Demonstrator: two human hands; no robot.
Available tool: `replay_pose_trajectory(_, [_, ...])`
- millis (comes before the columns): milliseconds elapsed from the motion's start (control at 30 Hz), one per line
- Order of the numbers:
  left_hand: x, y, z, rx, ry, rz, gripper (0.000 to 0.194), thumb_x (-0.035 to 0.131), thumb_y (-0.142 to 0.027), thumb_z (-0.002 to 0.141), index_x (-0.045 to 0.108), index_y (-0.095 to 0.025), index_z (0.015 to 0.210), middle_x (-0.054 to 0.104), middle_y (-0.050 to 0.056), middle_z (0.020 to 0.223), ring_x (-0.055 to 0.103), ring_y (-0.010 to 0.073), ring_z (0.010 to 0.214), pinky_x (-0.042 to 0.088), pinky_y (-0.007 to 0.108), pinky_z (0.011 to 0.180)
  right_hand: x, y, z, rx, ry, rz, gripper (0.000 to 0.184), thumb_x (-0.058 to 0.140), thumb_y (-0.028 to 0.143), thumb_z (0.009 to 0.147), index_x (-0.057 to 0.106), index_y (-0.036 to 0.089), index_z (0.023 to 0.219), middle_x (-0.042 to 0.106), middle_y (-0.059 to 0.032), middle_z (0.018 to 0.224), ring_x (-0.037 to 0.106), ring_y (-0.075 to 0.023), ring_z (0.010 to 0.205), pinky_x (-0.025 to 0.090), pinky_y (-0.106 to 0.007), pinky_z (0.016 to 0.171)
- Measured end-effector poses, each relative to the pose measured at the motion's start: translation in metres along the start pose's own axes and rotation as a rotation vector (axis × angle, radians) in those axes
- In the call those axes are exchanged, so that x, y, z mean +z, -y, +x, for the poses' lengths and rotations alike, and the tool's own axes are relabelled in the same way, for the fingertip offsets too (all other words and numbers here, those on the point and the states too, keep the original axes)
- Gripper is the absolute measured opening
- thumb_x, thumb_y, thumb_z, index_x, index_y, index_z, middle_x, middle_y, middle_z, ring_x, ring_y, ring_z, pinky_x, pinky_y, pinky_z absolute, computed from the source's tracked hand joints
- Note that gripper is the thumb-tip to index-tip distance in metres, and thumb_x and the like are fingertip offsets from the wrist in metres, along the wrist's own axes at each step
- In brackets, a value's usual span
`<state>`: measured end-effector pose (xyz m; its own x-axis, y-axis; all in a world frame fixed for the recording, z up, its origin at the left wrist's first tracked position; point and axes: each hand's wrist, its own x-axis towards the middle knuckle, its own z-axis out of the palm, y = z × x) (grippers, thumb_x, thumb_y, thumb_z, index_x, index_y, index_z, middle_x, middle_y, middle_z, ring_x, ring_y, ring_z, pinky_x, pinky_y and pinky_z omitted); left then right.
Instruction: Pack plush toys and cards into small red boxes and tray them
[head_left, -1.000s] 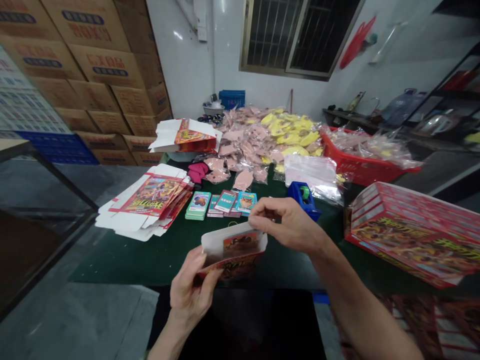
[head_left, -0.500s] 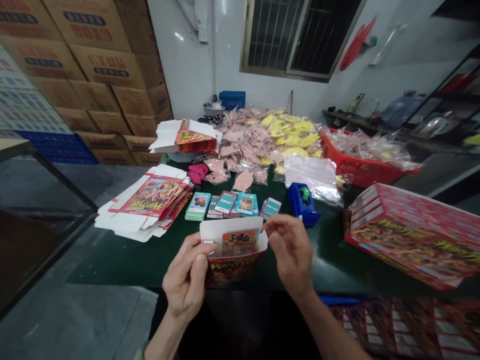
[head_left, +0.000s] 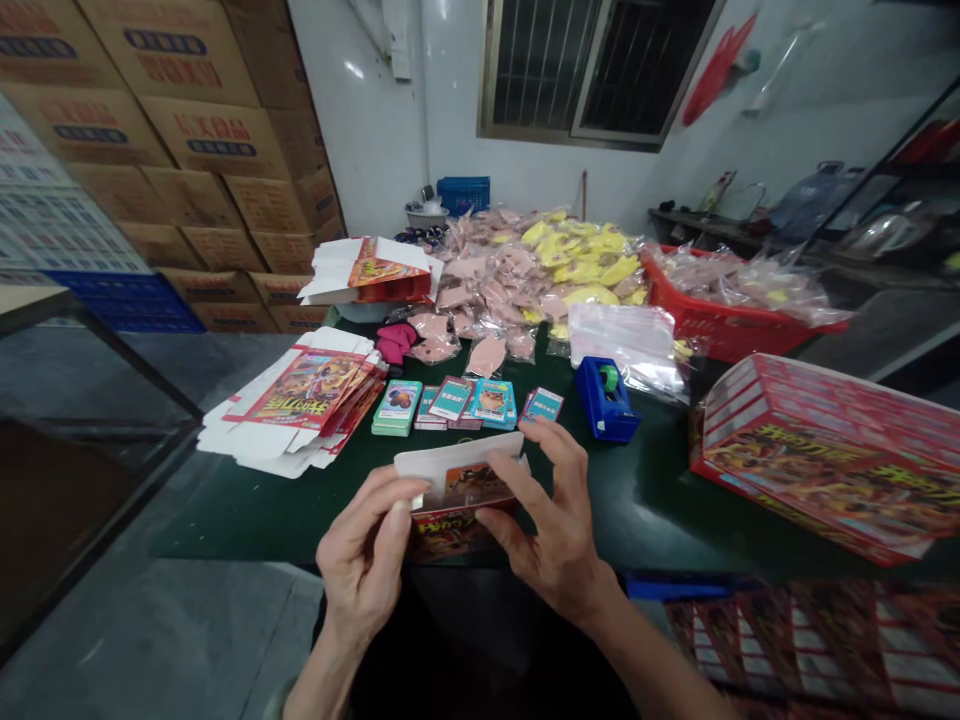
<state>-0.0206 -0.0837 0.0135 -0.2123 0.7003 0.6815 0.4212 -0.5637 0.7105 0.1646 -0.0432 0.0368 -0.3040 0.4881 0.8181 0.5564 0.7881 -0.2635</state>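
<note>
A small red printed cardboard box [head_left: 457, 535] stands upright near the table's front edge, its white top flap [head_left: 435, 462] raised at the back. Inside its open top shows an orange picture card [head_left: 469, 482]. My left hand [head_left: 367, 550] pinches the box's left end between thumb and fingers. At the right end, my right hand [head_left: 551, 520] has its thumb on the front edge and its fingers over the opening and behind the flap. Just beyond the box lie stacks of cards [head_left: 450, 400], teal, blue and maroon. The box's lower part is in shadow.
Flat unfolded boxes [head_left: 300, 390] are piled at left. A blue tape dispenser [head_left: 607, 400], clear plastic bags [head_left: 626, 340] and stacked finished boxes [head_left: 817, 455] stand right. Bagged pink and yellow pieces [head_left: 517, 270] heap at the back beside a red basket [head_left: 720, 330].
My right hand has moved left onto the box's right end, its thumb now against the front edge and its fingers over the opening. My left hand keeps its hold.
</note>
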Motion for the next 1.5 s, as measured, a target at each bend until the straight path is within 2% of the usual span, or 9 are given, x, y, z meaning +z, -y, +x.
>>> replay_pose_trajectory(467, [0.001,0.001,-0.002,-0.164,-0.057,-0.115,0.025,0.052,-0.028,0.085,0.072,-0.018,0.096,0.067,0.009,0.098,0.061,0.0221,0.092,0.049,0.031,0.075,0.000,0.005,0.002,0.074,0.154,0.005,0.017,0.062,0.031,0.080,0.060,0.019,0.093,0.042,-0.0120,0.122,0.035,-0.0330,0.124,0.038,-0.052,0.096])
replay_pose_trajectory(533, [-0.001,0.003,-0.005,-0.196,-0.076,-0.120,0.028,0.051,-0.032,0.085,0.072,-0.017,0.095,0.067,0.010,0.098,0.061,0.0238,0.094,0.050,0.033,0.076,0.001,0.007,-0.001,0.103,0.196,0.114,0.017,0.055,0.025,0.084,0.058,0.021,0.100,0.044,-0.0113,0.122,0.039,-0.0293,0.121,0.042,-0.048,0.094])
replay_pose_trajectory(667, [-0.002,0.007,-0.011,-0.230,-0.090,-0.114,0.021,0.058,-0.030,0.081,0.071,-0.018,0.093,0.068,0.009,0.097,0.060,0.0239,0.098,0.051,0.032,0.078,0.004,0.011,-0.011,0.294,-0.108,0.419,0.039,0.037,0.011,0.089,0.040,0.023,0.126,0.045,-0.0119,0.127,0.050,-0.0205,0.113,0.048,-0.039,0.089])
replay_pose_trajectory(767, [0.003,0.003,-0.011,-0.283,-0.162,-0.240,0.019,0.062,-0.030,0.078,0.067,-0.019,0.092,0.067,0.007,0.090,0.064,0.0202,0.085,0.052,0.026,0.066,0.009,0.015,-0.017,0.471,-0.267,0.561,0.021,0.038,0.014,0.091,0.049,0.023,0.107,0.055,-0.0078,0.108,0.058,-0.0161,0.096,0.052,-0.028,0.075])
replay_pose_trajectory(900, [0.012,-0.009,-0.001,-0.479,-0.162,-0.554,0.032,0.065,-0.031,0.075,0.055,-0.024,0.104,0.064,0.000,0.078,0.061,0.0127,0.059,0.050,0.023,0.055,0.022,0.018,-0.031,0.410,-0.286,0.572,0.021,0.038,0.025,0.093,0.049,0.020,0.110,0.056,-0.0106,0.103,0.056,-0.0202,0.099,0.052,-0.033,0.075])
replay_pose_trajectory(1067, [0.014,-0.012,0.006,-0.626,-0.159,-0.677,0.030,0.067,-0.026,0.073,0.061,-0.022,0.102,0.064,0.000,0.077,0.061,0.0111,0.060,0.051,0.021,0.056,0.038,0.016,-0.041,0.310,-0.382,0.474,0.035,0.045,0.012,0.086,0.044,0.021,0.120,0.052,-0.0122,0.111,0.052,-0.0232,0.106,0.050,-0.039,0.079])
replay_pose_trajectory(1200, [0.014,-0.009,0.005,-0.622,-0.218,-0.704,0.020,0.069,-0.022,0.070,0.068,-0.020,0.090,0.068,0.002,0.081,0.063,0.0119,0.066,0.053,0.020,0.059,0.031,0.011,-0.034,0.220,-0.263,0.349,0.042,0.045,0.005,0.083,0.050,0.026,0.119,0.049,-0.0094,0.112,0.053,-0.0202,0.100,0.051,-0.037,0.077])
replay_pose_trajectory(1333, [0.015,-0.013,0.010,-0.520,-0.157,-0.717,0.011,0.067,-0.018,0.072,0.069,-0.020,0.083,0.069,0.005,0.091,0.066,0.0185,0.079,0.056,0.029,0.066,0.018,0.011,-0.026,0.203,-0.173,0.357,0.035,0.046,0.003,0.082,0.056,0.024,0.108,0.045,-0.0093,0.116,0.052,-0.0197,0.100,0.050,-0.035,0.075])
replay_pose_trajectory(1500, [0.018,-0.017,0.019,-0.340,-0.154,-0.727,0.005,0.066,-0.013,0.070,0.066,-0.018,0.069,0.062,0.002,0.084,0.065,0.0191,0.075,0.055,0.032,0.064,0.013,0.017,-0.022,0.361,-0.253,0.505,0.029,0.047,0.007,0.084,0.050,0.023,0.108,0.051,-0.0064,0.102,0.055,-0.0174,0.091,0.050,-0.034,0.075])
